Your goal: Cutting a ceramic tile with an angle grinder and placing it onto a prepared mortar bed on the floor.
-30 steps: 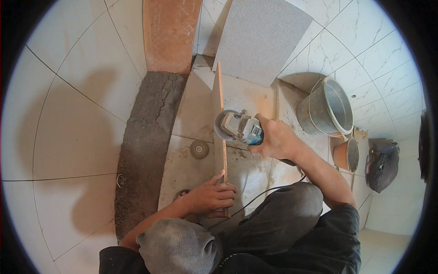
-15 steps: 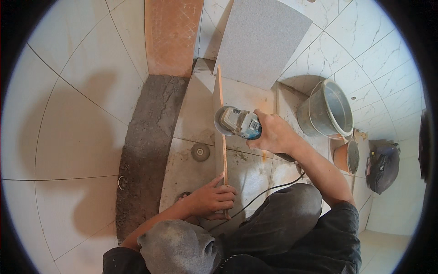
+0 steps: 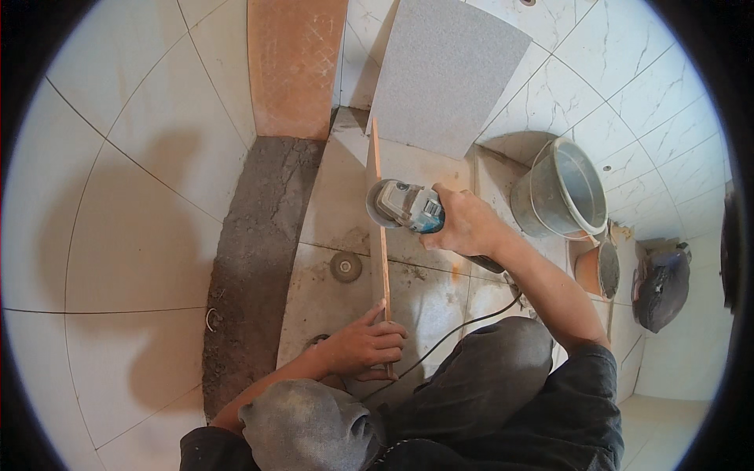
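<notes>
Thin tile strip: long, narrow, orange-brown edge up, standing on the dusty floor. Angle grinder: grey-and-teal body, disc against the strip. Right hand clenched around grinder. Left hand grips the strip's near end.

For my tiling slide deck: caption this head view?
Right hand runs an angle grinder along a tile strip that the left hand steadies.

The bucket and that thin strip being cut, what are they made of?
Bucket: likely metal, dull grey sheen, thin rim.
Strip: probably ceramic tile on edge, orange-brown like the tile back nearby.
</notes>
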### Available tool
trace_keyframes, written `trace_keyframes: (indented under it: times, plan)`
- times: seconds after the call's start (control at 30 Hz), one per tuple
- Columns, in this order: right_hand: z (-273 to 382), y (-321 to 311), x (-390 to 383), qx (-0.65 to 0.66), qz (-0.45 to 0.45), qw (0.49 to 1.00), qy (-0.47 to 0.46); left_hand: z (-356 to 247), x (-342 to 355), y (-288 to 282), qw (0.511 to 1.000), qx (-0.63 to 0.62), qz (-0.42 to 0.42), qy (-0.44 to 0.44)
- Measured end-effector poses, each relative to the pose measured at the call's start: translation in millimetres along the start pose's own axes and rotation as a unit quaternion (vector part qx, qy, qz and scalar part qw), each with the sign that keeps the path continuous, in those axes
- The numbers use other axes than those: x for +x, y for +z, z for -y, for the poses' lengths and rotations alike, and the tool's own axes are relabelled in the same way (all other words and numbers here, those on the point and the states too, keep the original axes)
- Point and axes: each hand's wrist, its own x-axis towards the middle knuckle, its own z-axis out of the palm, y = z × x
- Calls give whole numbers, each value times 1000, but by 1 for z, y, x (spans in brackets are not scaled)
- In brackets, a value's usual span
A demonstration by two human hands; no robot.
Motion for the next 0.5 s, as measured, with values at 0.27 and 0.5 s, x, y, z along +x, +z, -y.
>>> trace_keyframes:
  times: [0.27,0.5]
  plan:
    - [-5,1,7,21,0,1000,-7,0,-2,1,1000,7,4,-4]
    - [-5,0,12,17,-21,1000,-9,-1,0,2,1000,-5,-2,-2]
